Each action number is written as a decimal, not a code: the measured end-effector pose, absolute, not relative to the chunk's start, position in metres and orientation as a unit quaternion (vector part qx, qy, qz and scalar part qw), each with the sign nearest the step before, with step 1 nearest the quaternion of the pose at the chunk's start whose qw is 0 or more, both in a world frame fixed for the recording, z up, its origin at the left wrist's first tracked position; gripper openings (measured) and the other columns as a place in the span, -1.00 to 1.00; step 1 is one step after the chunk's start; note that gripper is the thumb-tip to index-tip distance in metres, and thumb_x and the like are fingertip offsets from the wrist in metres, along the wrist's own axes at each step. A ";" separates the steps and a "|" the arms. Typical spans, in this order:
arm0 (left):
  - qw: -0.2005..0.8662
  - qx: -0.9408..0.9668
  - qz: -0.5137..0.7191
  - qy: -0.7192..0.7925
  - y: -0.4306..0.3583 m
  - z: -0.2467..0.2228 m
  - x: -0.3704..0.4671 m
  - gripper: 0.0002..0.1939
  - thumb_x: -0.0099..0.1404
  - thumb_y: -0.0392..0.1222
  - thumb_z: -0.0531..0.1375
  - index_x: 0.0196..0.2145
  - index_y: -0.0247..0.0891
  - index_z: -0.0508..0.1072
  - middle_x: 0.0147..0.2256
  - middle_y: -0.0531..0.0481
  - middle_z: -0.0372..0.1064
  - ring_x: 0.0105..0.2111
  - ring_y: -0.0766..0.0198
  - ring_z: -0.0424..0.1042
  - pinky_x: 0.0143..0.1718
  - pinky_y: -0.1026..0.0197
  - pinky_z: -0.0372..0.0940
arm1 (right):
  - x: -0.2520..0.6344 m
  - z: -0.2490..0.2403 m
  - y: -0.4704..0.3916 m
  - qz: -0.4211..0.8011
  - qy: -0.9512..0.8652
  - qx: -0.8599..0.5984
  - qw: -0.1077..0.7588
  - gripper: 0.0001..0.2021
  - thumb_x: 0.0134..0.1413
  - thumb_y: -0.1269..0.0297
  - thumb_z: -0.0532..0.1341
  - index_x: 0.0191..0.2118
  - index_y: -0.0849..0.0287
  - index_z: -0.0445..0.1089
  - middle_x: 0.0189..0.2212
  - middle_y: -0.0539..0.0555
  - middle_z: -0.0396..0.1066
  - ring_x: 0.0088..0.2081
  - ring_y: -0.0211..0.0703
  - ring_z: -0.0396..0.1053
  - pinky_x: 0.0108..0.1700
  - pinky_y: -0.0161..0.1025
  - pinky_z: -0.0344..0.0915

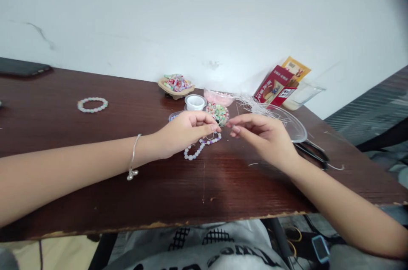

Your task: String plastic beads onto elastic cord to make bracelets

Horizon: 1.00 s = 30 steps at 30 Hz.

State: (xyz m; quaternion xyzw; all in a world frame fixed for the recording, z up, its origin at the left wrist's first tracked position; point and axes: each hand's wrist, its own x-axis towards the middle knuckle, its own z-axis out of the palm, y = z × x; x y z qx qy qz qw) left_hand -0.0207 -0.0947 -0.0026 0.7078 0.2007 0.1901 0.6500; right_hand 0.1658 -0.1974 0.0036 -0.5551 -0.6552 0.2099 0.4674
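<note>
Both of my hands are above the middle of the dark wooden table. My left hand [188, 130] pinches a thin clear cord, thumb against forefinger. Below its fingertips lies a looped string of white and purple beads [191, 156], joined to the cord. My right hand [263, 134] is just to the right, with thumb and forefinger pressed together; whatever is between them is too small to make out. A small gap separates the fingertips of the two hands. Behind them sit a white spool [195, 102] and a container of green, red and white beads [218, 112].
A finished-looking bead ring [92, 105] lies at left, near a dark phone [24, 67]. A bead-filled tan dish [176, 85], pink beads [219, 97], red packet [274, 86], clear lid [298, 125] with cord scraps and black-handled scissors [312, 153] stand behind and right.
</note>
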 end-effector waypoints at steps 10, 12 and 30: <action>0.577 0.770 0.169 0.213 -0.096 -0.004 -0.020 -0.78 0.18 -0.10 0.21 -0.40 -0.35 0.43 -0.50 0.09 0.33 -0.52 0.45 0.22 -0.50 0.37 0.12 | 0.160 0.000 -0.194 0.201 -0.643 -0.549 0.496 -0.89 -0.06 0.38 0.34 -0.33 0.18 0.47 -0.39 0.02 0.51 -0.36 -0.23 0.45 -0.28 -0.30 0.41; 0.574 0.772 0.165 0.217 -0.097 -0.004 -0.020 -0.78 0.18 -0.10 0.20 -0.40 -0.35 0.43 -0.52 0.10 0.32 -0.54 0.45 0.20 -0.52 0.37 0.10 | 0.159 0.001 -0.194 0.201 -0.645 -0.546 0.495 -0.89 -0.08 0.40 0.34 -0.34 0.19 0.46 -0.38 0.02 0.51 -0.34 -0.24 0.45 -0.26 -0.30 0.41; 0.581 0.775 0.129 0.212 -0.095 -0.008 -0.019 -0.80 0.16 -0.13 0.18 -0.38 -0.35 0.46 -0.51 0.07 0.33 -0.53 0.43 0.21 -0.52 0.37 0.09 | 0.159 -0.005 -0.193 0.208 -0.668 -0.539 0.469 -0.89 -0.08 0.35 0.35 -0.35 0.19 0.46 -0.39 0.02 0.49 -0.34 -0.24 0.42 -0.24 -0.29 0.37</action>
